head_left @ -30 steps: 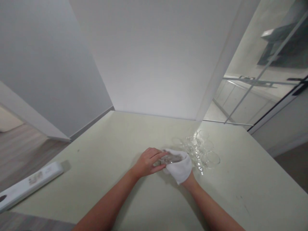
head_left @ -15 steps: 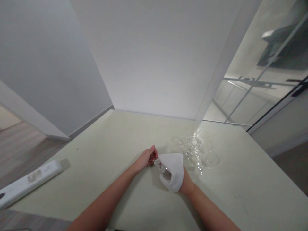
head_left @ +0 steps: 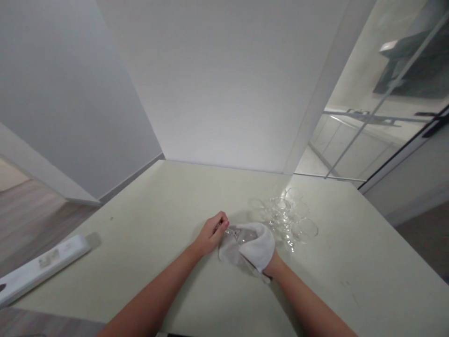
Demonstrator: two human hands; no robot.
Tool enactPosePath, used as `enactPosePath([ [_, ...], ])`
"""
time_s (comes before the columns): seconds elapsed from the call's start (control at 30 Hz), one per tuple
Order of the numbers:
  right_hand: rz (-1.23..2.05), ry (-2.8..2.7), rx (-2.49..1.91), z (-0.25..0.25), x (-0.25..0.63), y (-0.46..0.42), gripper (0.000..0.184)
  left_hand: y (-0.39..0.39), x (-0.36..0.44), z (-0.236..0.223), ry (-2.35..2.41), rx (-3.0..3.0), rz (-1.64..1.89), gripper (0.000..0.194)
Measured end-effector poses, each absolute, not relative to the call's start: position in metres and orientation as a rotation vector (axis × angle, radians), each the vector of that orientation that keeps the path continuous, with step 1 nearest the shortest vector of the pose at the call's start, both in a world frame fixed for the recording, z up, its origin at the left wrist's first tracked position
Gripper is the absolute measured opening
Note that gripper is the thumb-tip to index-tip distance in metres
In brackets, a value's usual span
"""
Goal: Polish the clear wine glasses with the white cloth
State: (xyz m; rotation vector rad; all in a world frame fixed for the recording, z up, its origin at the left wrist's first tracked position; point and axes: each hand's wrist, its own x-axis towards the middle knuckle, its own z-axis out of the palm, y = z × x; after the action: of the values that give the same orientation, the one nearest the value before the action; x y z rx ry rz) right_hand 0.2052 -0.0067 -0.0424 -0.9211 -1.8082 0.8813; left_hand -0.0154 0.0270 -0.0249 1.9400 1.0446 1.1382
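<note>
A clear wine glass (head_left: 242,234) lies tilted sideways between my hands, low over the table. My left hand (head_left: 212,232) is closed around its foot end, fingers curled. A white cloth (head_left: 263,248) wraps around the bowl of the glass. My right hand (head_left: 274,266) is mostly covered by this cloth and grips the bowl through it; its fingers are hidden. Just to the right stand several clear stemmed glasses (head_left: 304,230), close together on the table.
The pale table (head_left: 182,196) meets a white wall (head_left: 224,93) at the back. A long white power strip (head_left: 45,264) lies along the left edge. At the right is a glass-paned partition (head_left: 351,140).
The cloth has turned around the bowl, and one part now hangs lower toward the table. My left hand's fingers have rolled over the foot of the glass.
</note>
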Motion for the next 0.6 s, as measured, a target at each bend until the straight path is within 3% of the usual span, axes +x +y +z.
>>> enactPosePath([
  [0.1,0.737,-1.989,-0.852,-0.036,0.200,-0.007,0.064,0.033,-0.013,-0.023,1.102,1.749,1.047,0.037],
  [0.17,0.584,-2.043,-0.826,-0.035,0.200,-0.006,0.066,0.034,-0.011,-0.021,1.103,1.696,0.993,0.039],
  [0.27,0.592,-1.961,-0.823,-0.033,0.199,-0.004,0.060,0.033,-0.012,-0.020,1.076,1.750,0.978,0.038],
  [0.47,1.151,-1.450,-1.023,-0.044,0.207,-0.003,0.041,0.024,-0.021,-0.021,0.911,2.256,1.140,0.035],
  [0.6,1.203,-1.449,-1.172,-0.050,0.214,-0.005,0.035,0.023,-0.019,-0.020,0.880,2.379,1.126,0.017],
])
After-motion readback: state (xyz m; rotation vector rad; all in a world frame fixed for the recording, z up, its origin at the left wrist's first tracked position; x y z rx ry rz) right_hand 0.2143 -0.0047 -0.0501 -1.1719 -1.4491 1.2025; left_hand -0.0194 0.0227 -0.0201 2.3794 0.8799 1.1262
